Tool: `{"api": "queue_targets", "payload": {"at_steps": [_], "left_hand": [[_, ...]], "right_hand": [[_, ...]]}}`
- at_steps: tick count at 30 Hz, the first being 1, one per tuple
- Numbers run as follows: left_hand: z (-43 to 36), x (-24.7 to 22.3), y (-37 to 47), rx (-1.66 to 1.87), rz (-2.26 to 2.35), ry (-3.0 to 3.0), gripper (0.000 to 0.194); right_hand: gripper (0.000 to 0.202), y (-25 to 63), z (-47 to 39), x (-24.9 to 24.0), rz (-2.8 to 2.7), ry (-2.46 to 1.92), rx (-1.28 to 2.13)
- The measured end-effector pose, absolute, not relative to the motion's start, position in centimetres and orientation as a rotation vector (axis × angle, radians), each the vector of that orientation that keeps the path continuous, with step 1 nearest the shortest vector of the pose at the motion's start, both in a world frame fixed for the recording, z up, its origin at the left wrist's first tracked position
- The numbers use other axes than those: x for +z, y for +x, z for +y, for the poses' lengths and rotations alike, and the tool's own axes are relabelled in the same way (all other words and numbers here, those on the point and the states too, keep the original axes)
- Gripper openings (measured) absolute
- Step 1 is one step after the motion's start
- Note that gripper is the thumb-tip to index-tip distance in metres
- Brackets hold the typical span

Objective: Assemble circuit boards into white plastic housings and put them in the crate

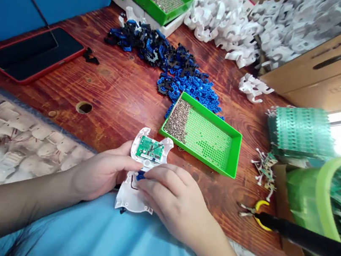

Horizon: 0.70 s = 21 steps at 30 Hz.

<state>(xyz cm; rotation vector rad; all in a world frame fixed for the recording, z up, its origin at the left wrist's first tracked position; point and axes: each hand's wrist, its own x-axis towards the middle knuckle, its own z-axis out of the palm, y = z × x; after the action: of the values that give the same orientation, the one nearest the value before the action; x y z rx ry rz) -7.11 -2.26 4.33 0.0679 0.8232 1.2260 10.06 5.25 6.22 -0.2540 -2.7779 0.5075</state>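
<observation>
A white plastic housing (pixel 134 195) is held close over my lap, its inner side facing up. A green circuit board (pixel 146 146) sits in the housing's upper half. My left hand (pixel 103 171) grips the left edge, thumb across the narrow middle. With its fingers bent together, my right hand (pixel 176 197) pinches a small blue plastic part (pixel 140 175) at the middle of the housing. The fingertips partly cover that part, so its full shape is hidden. Just beyond the hands stands a green tray (pixel 233 154) with small metal screws (pixel 177 120) gathered at its left end.
Blue parts (pixel 195 89) and black-and-blue parts (pixel 151 44) are heaped behind the tray. White shells (pixel 225 20) pile up beside a cardboard box (pixel 327 61). Stacked circuit boards (pixel 301 130), yellow-handled pliers (pixel 262 214) and a green bucket (pixel 304 199) stand right; a phone (pixel 34 54) lies left.
</observation>
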Motion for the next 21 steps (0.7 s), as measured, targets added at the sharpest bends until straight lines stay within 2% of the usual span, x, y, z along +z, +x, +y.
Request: {"api": "queue_targets", "payload": {"at_steps": [6, 11, 13, 18, 21], "left_hand": [[-2.5, 4.3, -6.4, 1.222, 0.833, 0.226, 0.035], [-2.9, 3.9, -6.3, 1.218, 0.952, 0.329, 0.039], [-3.0, 3.8, -6.3, 1.202, 0.932, 0.406, 0.044], [-2.9, 4.3, -6.0, 1.176, 0.984, 0.535, 0.069], [-2.8, 4.6, -5.6, 1.205, 1.004, 0.566, 0.065]], "right_hand": [[0.013, 10.7, 4.8, 6.5, -2.651, -0.504, 0.535], [0.014, 10.7, 4.6, 6.7, -2.672, -0.548, 0.474], [0.014, 10.6, 4.5, 6.5, -2.705, -0.570, 0.462], [0.009, 10.4, 3.9, 5.8, -2.718, -0.620, 0.335], [0.009, 10.3, 3.7, 5.4, -2.700, -0.595, 0.300]]}}
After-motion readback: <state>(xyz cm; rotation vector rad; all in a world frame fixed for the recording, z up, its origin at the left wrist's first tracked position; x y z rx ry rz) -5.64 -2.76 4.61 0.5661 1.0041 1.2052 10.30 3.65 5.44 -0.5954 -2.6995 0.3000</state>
